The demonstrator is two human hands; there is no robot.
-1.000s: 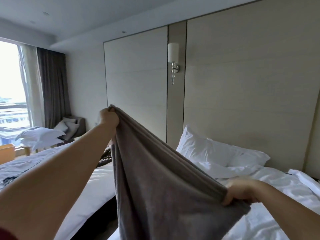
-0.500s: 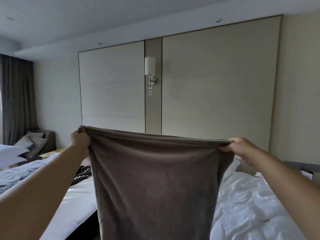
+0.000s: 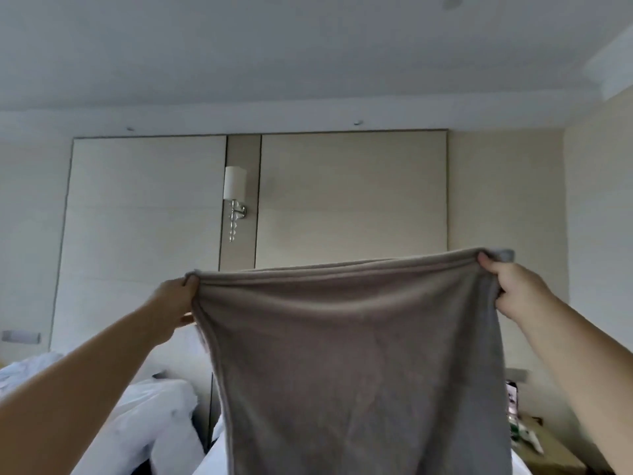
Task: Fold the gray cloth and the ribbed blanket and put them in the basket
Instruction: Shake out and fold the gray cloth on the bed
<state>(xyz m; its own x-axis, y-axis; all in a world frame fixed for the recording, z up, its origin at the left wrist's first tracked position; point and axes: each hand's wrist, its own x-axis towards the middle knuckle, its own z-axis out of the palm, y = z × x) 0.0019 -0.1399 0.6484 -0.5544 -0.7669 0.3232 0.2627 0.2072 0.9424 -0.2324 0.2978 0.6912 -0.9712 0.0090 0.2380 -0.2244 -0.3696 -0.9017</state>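
Observation:
The gray cloth hangs spread out in front of me, held up by its top edge. My left hand pinches its upper left corner. My right hand grips the upper right corner, a little higher than the left. The cloth's top edge stretches nearly taut between both hands and its lower part runs out of the bottom of the view. The ribbed blanket and the basket are not in view.
A bed with white sheets lies low on the left, partly hidden by the cloth. The panelled headboard wall with a wall lamp stands behind. A bedside table with small items sits at the lower right.
My head has tilted up, so more ceiling shows. Both hands have lifted the cloth higher and pulled its top edge wider apart.

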